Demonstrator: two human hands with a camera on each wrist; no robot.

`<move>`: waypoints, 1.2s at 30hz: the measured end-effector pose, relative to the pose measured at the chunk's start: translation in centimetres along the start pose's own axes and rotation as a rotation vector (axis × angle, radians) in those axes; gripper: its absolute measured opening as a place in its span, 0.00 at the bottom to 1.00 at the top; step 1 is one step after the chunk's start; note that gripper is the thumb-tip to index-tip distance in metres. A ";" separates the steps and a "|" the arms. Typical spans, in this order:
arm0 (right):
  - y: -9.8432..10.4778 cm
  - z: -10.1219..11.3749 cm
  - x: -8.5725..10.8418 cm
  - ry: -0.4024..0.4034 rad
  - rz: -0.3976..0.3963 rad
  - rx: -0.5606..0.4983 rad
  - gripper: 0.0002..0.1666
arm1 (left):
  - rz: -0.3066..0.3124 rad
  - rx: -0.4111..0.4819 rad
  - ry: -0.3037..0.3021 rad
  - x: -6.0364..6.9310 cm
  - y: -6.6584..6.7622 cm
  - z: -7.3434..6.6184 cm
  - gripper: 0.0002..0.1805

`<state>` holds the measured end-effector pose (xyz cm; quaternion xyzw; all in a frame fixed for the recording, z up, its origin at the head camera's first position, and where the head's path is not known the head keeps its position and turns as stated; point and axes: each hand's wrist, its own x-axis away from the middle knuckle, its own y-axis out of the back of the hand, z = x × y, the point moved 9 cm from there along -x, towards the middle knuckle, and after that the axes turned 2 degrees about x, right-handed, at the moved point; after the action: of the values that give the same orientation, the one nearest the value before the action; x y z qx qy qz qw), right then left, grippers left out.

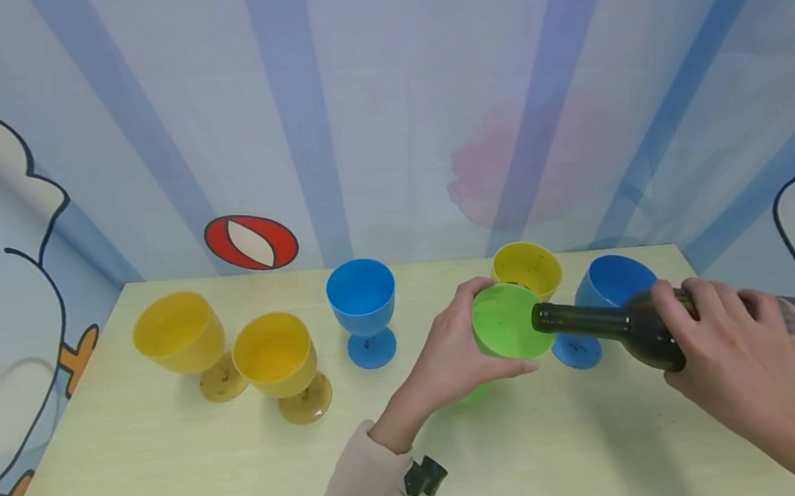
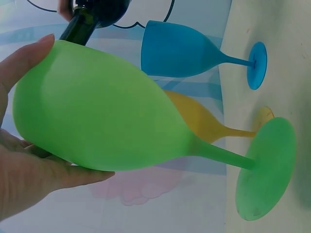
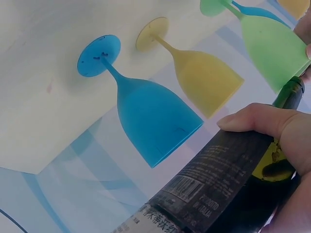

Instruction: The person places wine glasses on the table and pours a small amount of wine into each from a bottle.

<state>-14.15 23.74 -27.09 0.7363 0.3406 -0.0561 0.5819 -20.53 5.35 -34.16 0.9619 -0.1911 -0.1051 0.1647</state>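
A green wine glass (image 1: 509, 323) is gripped around its bowl by my left hand (image 1: 453, 346), thumb on the near side and fingers behind. In the left wrist view the glass (image 2: 107, 116) shows its stem and round foot. My right hand (image 1: 734, 351) holds a dark wine bottle (image 1: 653, 327) with a printed label, tipped nearly level. The bottle's mouth lies at the right rim of the green glass. In the right wrist view the bottle's back label (image 3: 209, 179) faces the camera. Whether any liquid flows cannot be made out.
Behind my hands stand a yellow glass (image 1: 527, 267) and a blue glass (image 1: 612, 283). Left of them are another blue glass (image 1: 362, 299) and two yellow glasses, one nearer (image 1: 274, 356), one farther left (image 1: 179, 333). A printed backdrop (image 1: 392, 121) rises behind the pale table (image 1: 196, 475).
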 end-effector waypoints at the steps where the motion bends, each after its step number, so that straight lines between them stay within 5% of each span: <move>1: 0.1 0.0 0.0 0.003 -0.004 0.001 0.52 | 0.000 -0.001 -0.001 0.0 0.0 0.0 0.49; 36: 0.6 0.2 -0.3 0.039 -0.005 0.053 0.52 | -0.009 0.002 -0.001 0.2 -0.2 0.0 0.48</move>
<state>-13.94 23.34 -26.50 0.7516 0.3521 -0.0522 0.5553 -20.28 5.45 -34.30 0.9629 -0.1867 -0.1060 0.1632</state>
